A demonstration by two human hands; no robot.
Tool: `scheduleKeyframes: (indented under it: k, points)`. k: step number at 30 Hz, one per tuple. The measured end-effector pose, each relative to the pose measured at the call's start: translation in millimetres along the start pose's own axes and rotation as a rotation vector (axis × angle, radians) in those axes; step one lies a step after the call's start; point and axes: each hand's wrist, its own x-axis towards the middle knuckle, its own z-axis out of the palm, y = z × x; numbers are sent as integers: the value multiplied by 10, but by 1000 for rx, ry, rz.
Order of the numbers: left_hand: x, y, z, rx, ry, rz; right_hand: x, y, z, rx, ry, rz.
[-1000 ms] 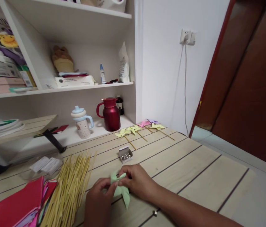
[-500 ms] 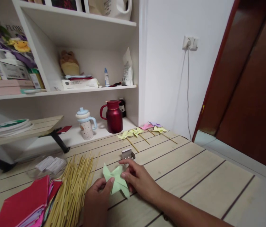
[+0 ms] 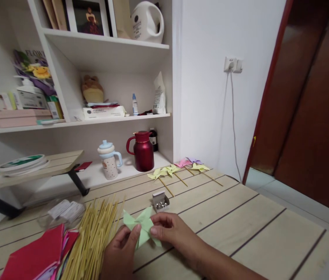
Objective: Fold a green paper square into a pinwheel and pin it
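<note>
A light green paper pinwheel point(image 3: 143, 224) is held between my two hands, low in the middle of the view. My left hand point(image 3: 122, 245) pinches its left side, thumb on top. On its right side my right hand point(image 3: 172, 232) grips a blade between thumb and fingers. Just beyond the pinwheel stands a small open box point(image 3: 160, 201) with shiny metal pieces inside. A bundle of thin yellow sticks point(image 3: 92, 237) lies to the left of my left hand.
Red paper sheets point(image 3: 34, 252) lie at the lower left, near a clear bag with white packets point(image 3: 66, 210). Finished pinwheels on sticks point(image 3: 171, 170) rest at the table's back edge. Behind, a shelf holds a red jug point(image 3: 143, 151) and a cup point(image 3: 110, 161).
The view has tilted up a little. My right hand's index finger, stretched over the pinwheel before, is now drawn in at its right side, and the small box shows more fully.
</note>
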Motion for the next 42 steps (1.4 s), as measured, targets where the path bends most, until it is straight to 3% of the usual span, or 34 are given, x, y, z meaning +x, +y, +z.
scheduleKeyframes:
  k: [3,8,13,20,28,32,37,42]
  points:
    - [5,-29,22,40,-23,38,-9,-9,21,119,22,47]
    - [-11,-49,74,59,-131,79,-26,-63,50,221,-85,29]
    - [-27,-80,88,116,-136,122,-39,-95,76,257,-53,36]
    - [-34,-103,69,188,-134,114,-21,-62,53,259,40,-33]
    - [-51,-93,96,200,-154,87,-11,-33,17,-24,250,-85]
    - [-74,-68,114,202,-147,62,-32,-68,9,-81,190,-177]
    - [-91,-31,106,194,-101,31,-8,-43,-3,46,130,-46]
    - [-112,36,113,153,-52,34,-18,-26,22,-24,56,14]
